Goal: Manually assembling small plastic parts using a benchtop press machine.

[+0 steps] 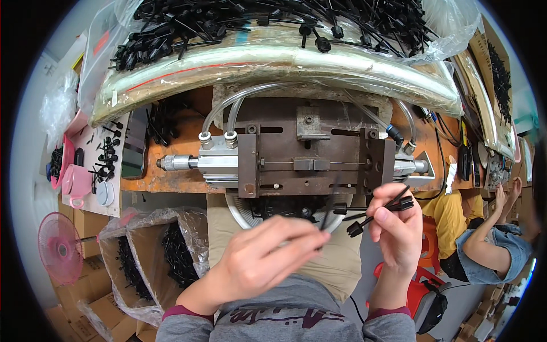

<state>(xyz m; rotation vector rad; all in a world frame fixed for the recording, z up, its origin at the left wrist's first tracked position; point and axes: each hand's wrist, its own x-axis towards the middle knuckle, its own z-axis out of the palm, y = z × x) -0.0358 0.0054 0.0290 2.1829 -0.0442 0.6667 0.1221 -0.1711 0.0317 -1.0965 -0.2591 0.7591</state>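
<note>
My right hand (399,233) is closed around several black plastic parts (364,223), each a thin stem with a ribbed, knob-like head. To its left is my left hand (268,253), smeared by motion, its fingertips pinched on a thin black stemmed part (329,214) that is also blurred. Both hands are above my lap, on the near side of a dark metal fixture (279,150). Small grey blocks (307,165) sit in the middle of the fixture, with a thin rod running to either side. Beneath my hands, a white round container (239,212) holds more black parts, partly hidden.
Silver air cylinders (218,162) with clear hoses flank the fixture. A plastic-lined box edge (273,60) heaped with black parts spans the back. Lined cartons (151,236) and a pink fan (60,248) stand at left. Another person (493,245) sits at right.
</note>
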